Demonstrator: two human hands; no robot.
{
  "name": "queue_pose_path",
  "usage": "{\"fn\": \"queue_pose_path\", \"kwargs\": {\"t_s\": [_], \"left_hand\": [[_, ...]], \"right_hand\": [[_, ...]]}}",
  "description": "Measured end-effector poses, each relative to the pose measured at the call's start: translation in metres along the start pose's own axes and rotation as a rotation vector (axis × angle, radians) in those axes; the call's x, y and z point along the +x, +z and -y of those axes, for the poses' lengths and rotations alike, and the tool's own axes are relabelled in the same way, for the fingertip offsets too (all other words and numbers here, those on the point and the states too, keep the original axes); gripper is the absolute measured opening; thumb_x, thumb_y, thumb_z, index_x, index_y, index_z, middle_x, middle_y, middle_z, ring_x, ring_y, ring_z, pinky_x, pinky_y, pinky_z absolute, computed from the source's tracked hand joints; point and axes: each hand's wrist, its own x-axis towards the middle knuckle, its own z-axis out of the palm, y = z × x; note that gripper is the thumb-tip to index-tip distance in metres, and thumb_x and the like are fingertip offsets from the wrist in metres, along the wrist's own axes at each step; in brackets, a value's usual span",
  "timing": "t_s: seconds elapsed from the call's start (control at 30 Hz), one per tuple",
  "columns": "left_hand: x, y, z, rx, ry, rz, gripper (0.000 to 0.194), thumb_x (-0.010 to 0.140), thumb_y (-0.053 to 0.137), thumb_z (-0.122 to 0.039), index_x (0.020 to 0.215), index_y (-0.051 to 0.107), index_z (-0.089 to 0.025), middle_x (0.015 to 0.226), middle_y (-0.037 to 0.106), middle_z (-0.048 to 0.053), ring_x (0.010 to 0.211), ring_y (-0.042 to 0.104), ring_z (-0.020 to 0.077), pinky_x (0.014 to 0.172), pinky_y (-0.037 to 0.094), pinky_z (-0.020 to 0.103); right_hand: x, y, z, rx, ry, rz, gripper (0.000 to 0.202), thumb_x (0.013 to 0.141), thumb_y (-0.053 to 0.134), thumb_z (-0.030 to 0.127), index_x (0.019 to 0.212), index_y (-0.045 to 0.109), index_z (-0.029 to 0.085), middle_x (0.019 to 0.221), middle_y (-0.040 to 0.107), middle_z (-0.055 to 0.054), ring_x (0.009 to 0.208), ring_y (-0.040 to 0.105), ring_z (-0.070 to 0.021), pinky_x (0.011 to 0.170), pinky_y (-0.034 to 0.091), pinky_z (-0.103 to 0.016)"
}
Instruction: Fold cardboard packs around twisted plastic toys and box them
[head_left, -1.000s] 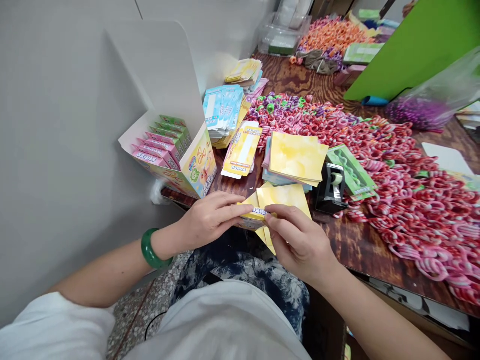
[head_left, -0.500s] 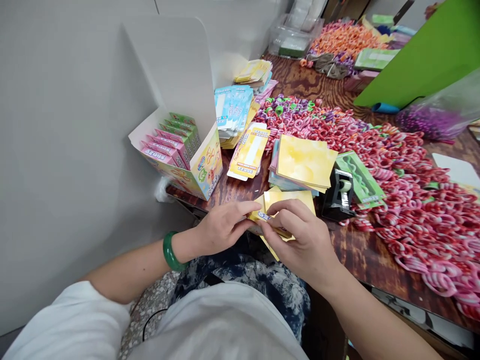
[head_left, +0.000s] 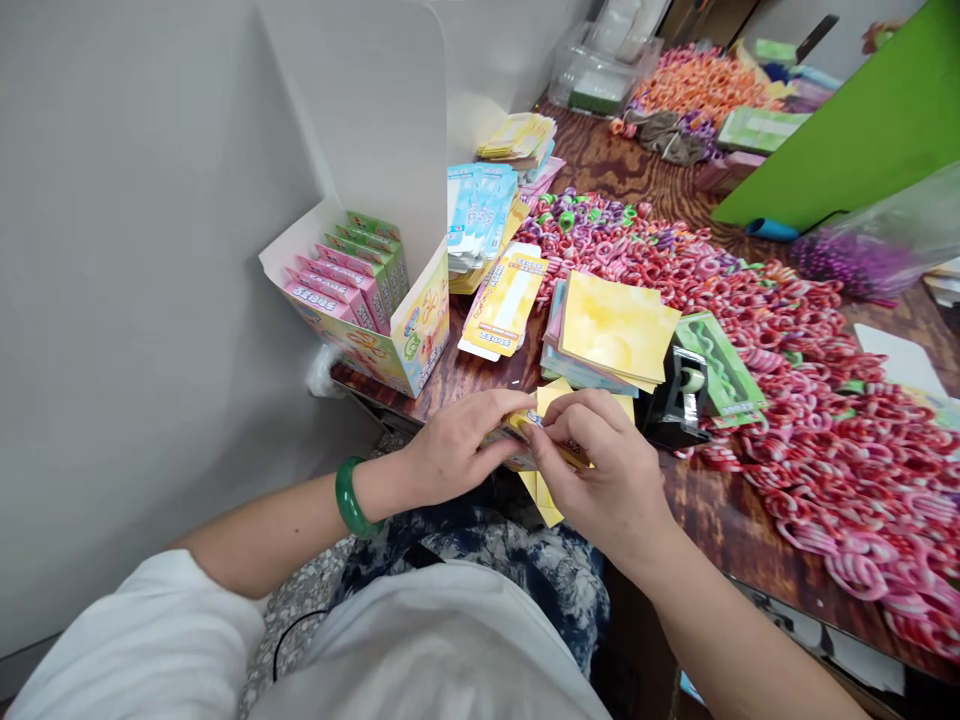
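A small yellow box (head_left: 520, 424) is held between my two hands at the table's front edge, partly hidden by the fingers. My left hand (head_left: 459, 450) is closed on its left end, with a green bangle (head_left: 352, 498) at the wrist. The thumb and fingers of my right hand (head_left: 604, 465) pinch at the box's top end flap. Under the hands lie yellow cards (head_left: 541, 498), one sticking out over the table's edge. Just beyond is a stack of cards (head_left: 619, 325) with yellow on top. A black tape dispenser (head_left: 677, 400) stands right of my right hand.
At left stands a display carton (head_left: 409, 345) holding pink and green boxes (head_left: 330, 290). Flattened yellow boxes (head_left: 504, 300) and blue ones (head_left: 480, 215) lie behind. A green windowed box (head_left: 720, 365) rests against a wide heap of red and pink rings (head_left: 810, 420). A green board (head_left: 847, 130) leans at right.
My right hand's fingers have drawn closer together at the box's end and moved slightly toward my left hand. The view has shifted a little; the things on the table stay in place.
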Motion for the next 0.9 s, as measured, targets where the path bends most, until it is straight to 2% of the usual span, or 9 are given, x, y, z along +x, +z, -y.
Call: {"fn": "queue_pose_path", "kwargs": {"t_s": [0.1, 0.13, 0.2, 0.33, 0.5, 0.63, 0.73, 0.83, 0.9], "left_hand": [[-0.010, 0.026, -0.005, 0.021, -0.098, -0.075, 0.088, 0.082, 0.071, -0.033, 0.150, 0.016, -0.018, 0.137, 0.053, 0.021, 0.127, 0.055, 0.0301, 0.103, 0.049, 0.048], [-0.013, 0.037, -0.007, 0.035, -0.143, -0.114, 0.095, 0.082, 0.070, -0.033, 0.151, 0.007, -0.017, 0.139, 0.050, 0.023, 0.128, 0.053, 0.0315, 0.103, 0.049, 0.050], [-0.018, 0.057, -0.009, 0.061, -0.213, -0.200, 0.097, 0.084, 0.066, -0.030, 0.152, -0.002, -0.016, 0.138, 0.049, 0.024, 0.126, 0.054, 0.0324, 0.101, 0.050, 0.050], [-0.015, 0.081, -0.012, 0.095, -0.292, -0.303, 0.096, 0.082, 0.067, -0.034, 0.152, 0.003, -0.014, 0.141, 0.045, 0.026, 0.128, 0.053, 0.0347, 0.102, 0.049, 0.049], [-0.007, 0.085, -0.011, 0.110, -0.283, -0.322, 0.085, 0.084, 0.064, -0.032, 0.149, 0.013, -0.013, 0.141, 0.046, 0.025, 0.132, 0.049, 0.0331, 0.106, 0.047, 0.048], [-0.005, 0.087, -0.010, 0.103, -0.289, -0.359, 0.075, 0.085, 0.062, -0.030, 0.145, 0.021, -0.011, 0.135, 0.050, 0.024, 0.127, 0.053, 0.0315, 0.104, 0.048, 0.048], [-0.004, 0.085, -0.008, 0.067, -0.316, -0.342, 0.080, 0.082, 0.066, -0.035, 0.144, 0.022, -0.012, 0.133, 0.052, 0.023, 0.123, 0.056, 0.0320, 0.100, 0.050, 0.048], [-0.002, 0.082, -0.006, 0.055, -0.316, -0.345, 0.087, 0.078, 0.070, -0.037, 0.145, 0.020, -0.014, 0.135, 0.050, 0.022, 0.123, 0.055, 0.0318, 0.101, 0.050, 0.046], [0.000, 0.080, -0.005, 0.058, -0.316, -0.378, 0.091, 0.076, 0.072, -0.036, 0.145, 0.019, -0.014, 0.136, 0.048, 0.022, 0.125, 0.054, 0.0323, 0.102, 0.049, 0.046]], "right_hand": [[0.001, 0.001, 0.001, 0.059, 0.038, 0.048, 0.021, 0.087, 0.056, 0.014, 0.071, 0.046, 0.023, 0.085, 0.065, -0.006, 0.080, 0.063, -0.0188, 0.065, 0.050, -0.031], [0.002, 0.001, 0.002, 0.079, 0.057, 0.065, 0.019, 0.087, 0.056, 0.014, 0.073, 0.047, 0.023, 0.088, 0.067, -0.006, 0.081, 0.065, -0.0187, 0.065, 0.051, -0.030], [0.002, 0.000, 0.002, 0.088, 0.088, 0.081, 0.014, 0.086, 0.057, 0.014, 0.077, 0.051, 0.023, 0.089, 0.069, -0.005, 0.081, 0.067, -0.0185, 0.066, 0.052, -0.029], [0.003, -0.001, 0.001, 0.075, 0.135, 0.019, 0.013, 0.085, 0.059, 0.014, 0.076, 0.055, 0.022, 0.083, 0.070, -0.004, 0.076, 0.067, -0.0177, 0.066, 0.053, -0.029], [0.000, 0.002, -0.004, 0.013, 0.136, -0.089, 0.015, 0.086, 0.059, 0.013, 0.074, 0.057, 0.021, 0.083, 0.070, -0.006, 0.075, 0.067, -0.0177, 0.065, 0.054, -0.030], [-0.001, 0.001, -0.009, -0.052, -0.030, -0.032, 0.014, 0.087, 0.058, 0.011, 0.077, 0.059, 0.020, 0.092, 0.072, -0.010, 0.083, 0.069, -0.0203, 0.070, 0.056, -0.033], [-0.002, -0.002, -0.015, -0.030, -0.121, 0.037, 0.008, 0.087, 0.060, 0.012, 0.086, 0.063, 0.020, 0.103, 0.072, -0.011, 0.092, 0.069, -0.0220, 0.078, 0.057, -0.035], [-0.007, -0.001, -0.023, 0.020, -0.108, 0.046, 0.014, 0.088, 0.059, 0.012, 0.099, 0.064, 0.020, 0.113, 0.070, -0.011, 0.101, 0.068, -0.0225, 0.084, 0.057, -0.036], [-0.014, 0.001, -0.029, 0.070, -0.058, 0.006, 0.022, 0.088, 0.061, 0.012, 0.108, 0.062, 0.021, 0.117, 0.068, -0.012, 0.106, 0.067, -0.0234, 0.085, 0.057, -0.037]]}}
